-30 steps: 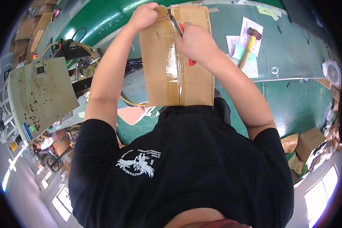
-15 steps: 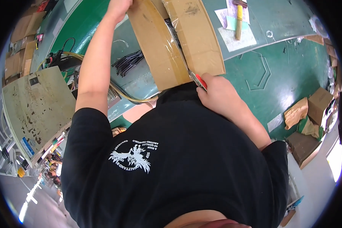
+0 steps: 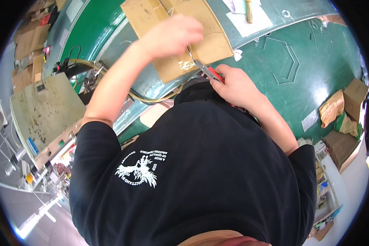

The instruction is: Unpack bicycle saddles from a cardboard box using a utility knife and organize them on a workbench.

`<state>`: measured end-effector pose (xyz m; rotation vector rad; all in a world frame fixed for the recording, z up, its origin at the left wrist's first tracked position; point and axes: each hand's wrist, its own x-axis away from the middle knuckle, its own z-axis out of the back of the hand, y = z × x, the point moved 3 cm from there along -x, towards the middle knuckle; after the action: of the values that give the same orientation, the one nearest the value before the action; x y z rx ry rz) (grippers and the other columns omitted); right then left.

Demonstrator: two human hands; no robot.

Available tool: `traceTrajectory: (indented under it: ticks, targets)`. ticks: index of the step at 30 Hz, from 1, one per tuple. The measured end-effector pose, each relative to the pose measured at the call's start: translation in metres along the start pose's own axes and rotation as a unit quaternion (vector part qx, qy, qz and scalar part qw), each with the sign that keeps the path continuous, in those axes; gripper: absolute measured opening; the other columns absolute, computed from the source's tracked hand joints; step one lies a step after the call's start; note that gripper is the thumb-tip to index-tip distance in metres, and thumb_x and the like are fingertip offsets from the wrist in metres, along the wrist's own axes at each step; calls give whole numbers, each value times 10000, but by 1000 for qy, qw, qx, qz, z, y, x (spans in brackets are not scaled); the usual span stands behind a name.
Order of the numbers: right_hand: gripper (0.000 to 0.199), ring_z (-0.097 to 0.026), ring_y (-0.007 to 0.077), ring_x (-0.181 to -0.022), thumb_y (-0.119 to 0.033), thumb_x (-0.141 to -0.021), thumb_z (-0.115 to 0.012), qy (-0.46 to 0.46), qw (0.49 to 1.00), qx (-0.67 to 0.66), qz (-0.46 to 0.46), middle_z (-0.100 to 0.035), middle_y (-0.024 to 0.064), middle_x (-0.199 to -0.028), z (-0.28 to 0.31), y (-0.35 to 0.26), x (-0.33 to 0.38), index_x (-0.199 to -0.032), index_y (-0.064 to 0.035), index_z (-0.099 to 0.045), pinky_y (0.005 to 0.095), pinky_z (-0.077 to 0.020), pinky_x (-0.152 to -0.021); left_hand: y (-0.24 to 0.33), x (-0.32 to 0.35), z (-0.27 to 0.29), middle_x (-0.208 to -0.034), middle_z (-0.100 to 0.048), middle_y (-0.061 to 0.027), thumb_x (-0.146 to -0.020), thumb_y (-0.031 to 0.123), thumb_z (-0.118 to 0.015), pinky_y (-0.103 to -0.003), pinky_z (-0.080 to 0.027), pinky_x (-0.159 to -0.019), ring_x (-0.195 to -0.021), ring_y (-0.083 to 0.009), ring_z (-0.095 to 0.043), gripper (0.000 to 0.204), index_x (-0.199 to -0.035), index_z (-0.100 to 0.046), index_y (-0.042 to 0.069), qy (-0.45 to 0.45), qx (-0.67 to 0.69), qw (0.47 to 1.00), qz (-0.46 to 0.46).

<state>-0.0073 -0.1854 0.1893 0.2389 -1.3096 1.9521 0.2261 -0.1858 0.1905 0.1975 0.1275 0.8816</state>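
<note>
Head view: left hand (image 3: 174,35) is pressing down, fingers curled, on the taped cardboard box (image 3: 180,33) lying on the worktop (image 3: 274,24); right hand (image 3: 238,88), just below it, is gripping a red-handled cutter (image 3: 209,73) at the box's near edge

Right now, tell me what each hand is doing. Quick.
Left hand: rests on the cardboard box; whether it grips cannot be told.
Right hand: closed on a red-handled cutter.

Green floor (image 3: 311,74), grey workbench (image 3: 299,12)
</note>
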Motion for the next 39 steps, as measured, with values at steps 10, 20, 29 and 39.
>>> traceTrajectory:
  ticks: [10,20,29,39]
  targets:
    - [328,-697,450,-836,-234,-926,-635,-6,990,46,133,-680,295,-802,-25,33,-1,-980,81,-564,517,-559,-777,64,30,-29,-1362,-606,-75,-751,-30,-630,-398,-372,-1126,-1346,-255,-526,502,-1244,-652,57,-124,-74,972,187]
    - [431,-680,473,-934,-292,-936,-687,46,992,-32,111,-681,322,-928,-60,45,0,-1063,94,-545,510,-537,-854,58,20,-25,-961,-603,-52,-728,2,-625,-403,-458,-878,-1045,-268,-593,171,-881,-586,68,-61,-77,982,162]
    - [397,-696,421,-909,-310,-934,-697,70,991,-110,30,-694,250,-907,-106,28,-2,-1048,53,-582,478,-539,-813,53,66,24,-823,-591,-86,-702,-22,-620,-427,-514,-785,-898,-316,-601,104,-782,-580,32,54,-49,992,100]
    - [336,-685,203,-596,-239,-954,-687,90,961,-260,4,-690,132,-797,-150,14,4,-1071,54,-570,373,-550,-578,62,188,19,-885,-702,-142,-856,114,-518,-429,-542,-836,-928,-354,-684,197,-873,-696,31,79,11,897,434]
